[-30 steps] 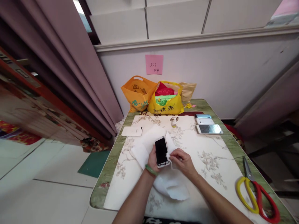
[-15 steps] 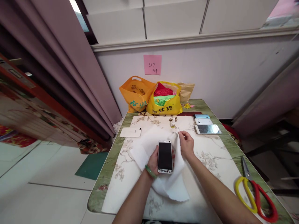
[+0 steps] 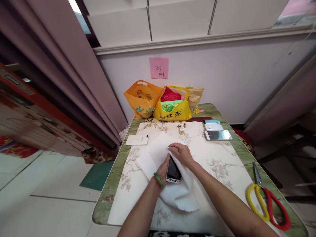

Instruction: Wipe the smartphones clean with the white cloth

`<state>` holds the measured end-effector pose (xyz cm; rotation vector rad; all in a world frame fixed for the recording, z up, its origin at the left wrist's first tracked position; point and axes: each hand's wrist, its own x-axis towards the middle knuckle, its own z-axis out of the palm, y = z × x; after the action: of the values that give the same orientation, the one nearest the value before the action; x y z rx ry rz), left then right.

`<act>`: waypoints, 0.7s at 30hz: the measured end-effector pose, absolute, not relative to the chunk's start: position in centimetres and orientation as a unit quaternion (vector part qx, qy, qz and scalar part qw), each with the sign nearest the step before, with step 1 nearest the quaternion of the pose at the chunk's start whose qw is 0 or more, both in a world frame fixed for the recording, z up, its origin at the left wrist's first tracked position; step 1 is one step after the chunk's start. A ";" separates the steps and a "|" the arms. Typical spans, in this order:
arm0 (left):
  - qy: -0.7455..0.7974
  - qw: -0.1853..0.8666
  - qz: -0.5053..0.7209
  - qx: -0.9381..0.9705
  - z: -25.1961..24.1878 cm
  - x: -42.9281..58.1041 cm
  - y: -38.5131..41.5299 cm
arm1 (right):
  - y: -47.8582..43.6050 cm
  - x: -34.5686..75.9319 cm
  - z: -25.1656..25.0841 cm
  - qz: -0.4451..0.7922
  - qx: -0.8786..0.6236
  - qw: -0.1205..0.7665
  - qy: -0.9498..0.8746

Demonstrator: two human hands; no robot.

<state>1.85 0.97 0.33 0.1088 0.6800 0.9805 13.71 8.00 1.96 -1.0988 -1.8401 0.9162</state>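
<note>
The left hand [image 3: 163, 168] grasps a white-framed smartphone [image 3: 173, 171] along its left side, dark screen facing up; a green bangle [image 3: 159, 180] circles that wrist. The right hand [image 3: 182, 153] pinches the edge of a soft white sheet [image 3: 182, 199], its fingertips just beyond the phone's far end, so a fold covers the screen's right part. More of the sheet spreads beneath the left hand. Left of that hand lies a white smartphone [image 3: 137, 140], back up. Beyond the right hand stands a small bottle [image 3: 181, 129]; to its right are three smartphones [image 3: 218, 135] and, nearer the body, red-and-yellow-handled scissors [image 3: 258, 192].
</note>
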 end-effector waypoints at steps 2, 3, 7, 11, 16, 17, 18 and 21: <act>0.341 0.822 0.454 0.044 0.2 1.7 0.9 | 8.2 14.7 1.4 0.392 -0.457 0.401 -0.690; 0.345 0.824 0.447 0.041 0.1 1.7 0.9 | 8.2 15.3 1.1 0.402 -0.469 0.403 -0.675; 0.319 0.847 0.423 0.048 0.0 1.5 0.9 | 7.6 17.0 0.0 0.413 -0.492 0.406 -0.650; 0.259 0.860 0.437 0.056 0.1 1.2 1.1 | 6.5 17.6 -0.8 0.434 -0.525 0.425 -0.595; 0.259 0.840 0.474 0.050 -0.3 0.9 1.5 | 6.7 18.2 1.1 0.285 -0.541 0.544 -0.575; 0.262 0.842 0.470 0.048 -0.4 0.9 1.6 | 6.7 18.2 1.9 0.252 -0.536 0.565 -0.575; 0.262 0.844 0.465 0.047 -0.5 0.9 1.7 | 6.6 18.1 2.7 0.230 -0.529 0.578 -0.578; 0.257 0.841 0.473 0.045 -0.8 1.0 1.7 | 5.5 17.4 4.4 0.273 -0.458 0.546 -0.646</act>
<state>1.02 1.72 -0.77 0.0961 0.5436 1.0001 17.39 5.47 4.39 -1.0858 -1.5327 0.6482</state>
